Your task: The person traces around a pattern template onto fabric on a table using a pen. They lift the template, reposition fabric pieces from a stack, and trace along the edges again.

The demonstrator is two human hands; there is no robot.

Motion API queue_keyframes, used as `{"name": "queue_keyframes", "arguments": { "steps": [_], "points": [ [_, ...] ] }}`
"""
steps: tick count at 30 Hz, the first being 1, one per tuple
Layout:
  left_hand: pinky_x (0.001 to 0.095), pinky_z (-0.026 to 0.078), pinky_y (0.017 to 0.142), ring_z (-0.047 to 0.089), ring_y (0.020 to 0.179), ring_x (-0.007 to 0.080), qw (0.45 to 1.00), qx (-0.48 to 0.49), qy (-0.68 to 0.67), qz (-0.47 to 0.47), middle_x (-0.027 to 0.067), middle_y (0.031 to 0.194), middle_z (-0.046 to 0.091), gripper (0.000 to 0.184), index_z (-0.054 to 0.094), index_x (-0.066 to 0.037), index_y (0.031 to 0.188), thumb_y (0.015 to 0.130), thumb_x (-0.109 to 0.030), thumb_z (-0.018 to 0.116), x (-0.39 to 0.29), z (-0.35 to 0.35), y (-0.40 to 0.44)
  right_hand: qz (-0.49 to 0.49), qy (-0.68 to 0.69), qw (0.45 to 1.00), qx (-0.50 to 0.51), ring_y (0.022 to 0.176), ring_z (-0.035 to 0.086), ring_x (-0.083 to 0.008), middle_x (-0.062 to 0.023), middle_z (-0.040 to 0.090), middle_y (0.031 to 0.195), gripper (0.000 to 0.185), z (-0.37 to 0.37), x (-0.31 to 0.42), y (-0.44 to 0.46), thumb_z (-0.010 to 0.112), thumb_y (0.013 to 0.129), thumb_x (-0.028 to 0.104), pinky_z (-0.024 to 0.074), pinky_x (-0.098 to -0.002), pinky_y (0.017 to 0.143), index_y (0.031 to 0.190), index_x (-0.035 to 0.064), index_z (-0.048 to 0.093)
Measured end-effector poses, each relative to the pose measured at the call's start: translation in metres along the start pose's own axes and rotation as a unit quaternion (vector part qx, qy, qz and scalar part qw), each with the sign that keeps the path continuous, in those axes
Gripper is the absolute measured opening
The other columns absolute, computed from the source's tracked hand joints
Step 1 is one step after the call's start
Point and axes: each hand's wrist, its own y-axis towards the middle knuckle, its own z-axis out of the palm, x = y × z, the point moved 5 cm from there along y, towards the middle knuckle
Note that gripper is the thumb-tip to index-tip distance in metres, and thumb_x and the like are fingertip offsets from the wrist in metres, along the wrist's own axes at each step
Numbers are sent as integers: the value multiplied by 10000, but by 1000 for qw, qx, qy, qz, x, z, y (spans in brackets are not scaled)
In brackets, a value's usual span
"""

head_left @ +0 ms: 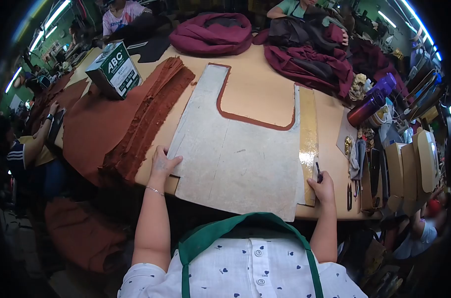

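Observation:
A large grey pattern board [255, 159] with a U-shaped cutout lies flat on the table. Reddish-brown fabric [219, 102] borders its cutout. At the board's left edge is my left hand [162, 163], thumb on top and fingers along the side; it appears to grip that edge. By the right edge, my right hand [323, 188] is closed around a slim dark pen-like tool [318, 171], pointing up. Under that hand runs a yellowish, shiny strip [308, 139], alongside the board. My right fingertips rest near the strip's lower end.
To the left lie stacked reddish-brown fabric pieces [151, 114] with a green-and-white ABC box [115, 72] on them. Maroon fabric bundles [213, 35] sit at the back. On the right are a purple tumbler [367, 108], thread snips [349, 196] and cardboard holders [397, 169]. Other people work around the table.

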Motion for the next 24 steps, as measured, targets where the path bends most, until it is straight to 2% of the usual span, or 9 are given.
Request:
{"name": "queue_keyframes", "arguments": {
  "steps": [7,10,12,13,15,16,19,22,24],
  "points": [
    [292,463,671,533,751,156,986,97,-134,-21,77,827,543,434,465,-5,967,629,-113,714,17,-3,-12,43,51,996,66,656,523,-152,-81,552,726,360,-6,-5,0,727,606,88,449,-282,597,851,-18,486],
    [306,461,682,531,751,177,976,130,-170,-35,78,830,536,458,471,-7,1046,661,-123,691,17,1,-13,82,300,944,106,707,544,-140,-59,565,770,338,-3,-6,-4,687,640,37,456,-266,650,904,0,479],
    [333,455,724,531,798,215,978,134,-153,-50,101,880,529,485,469,-12,1097,685,-153,682,27,8,-9,69,402,911,59,744,552,-132,-51,568,809,324,-22,-10,-7,661,661,11,451,-253,686,925,11,473],
    [348,442,751,518,836,239,996,67,-57,-4,118,919,514,489,469,-13,1103,693,-177,679,25,6,-9,62,451,890,35,763,556,-129,-48,570,829,319,-31,-17,-8,648,672,-3,449,-246,705,936,17,470],
    [380,417,806,491,913,288,984,-69,137,88,151,997,484,499,468,-16,1114,710,-224,674,10,6,-14,69,389,919,-1,720,521,-95,-32,549,817,263,-47,-52,-6,629,690,-5,422,-215,673,909,26,486],
    [415,368,877,418,1018,344,985,-61,155,50,183,1088,419,530,462,-3,1114,710,-271,676,-19,0,-23,68,339,938,-10,700,508,-87,-25,542,803,254,-54,-66,-5,627,691,-5,415,-209,654,903,29,490],
    [416,400,849,467,982,363,969,-101,224,12,189,1050,470,548,454,3,1118,702,-273,681,-48,1,-29,76,230,970,-34,635,450,-63,13,497,731,222,-64,-84,-5,633,691,24,383,-197,584,872,36,505],
    [411,427,823,505,961,382,991,-13,124,-39,217,1050,516,551,462,13,1112,695,-271,684,-35,8,-15,88,163,982,-37,647,450,-76,1,478,732,243,-67,-91,-6,647,670,53,385,-218,566,864,19,505],
    [396,443,799,534,930,381,992,33,118,-40,233,1015,549,504,488,19,1096,708,-250,665,-29,12,-8,42,13,997,-69,641,473,-137,-45,492,741,249,-68,-90,-3,640,676,76,405,-264,581,870,0,503]
  ]
}}
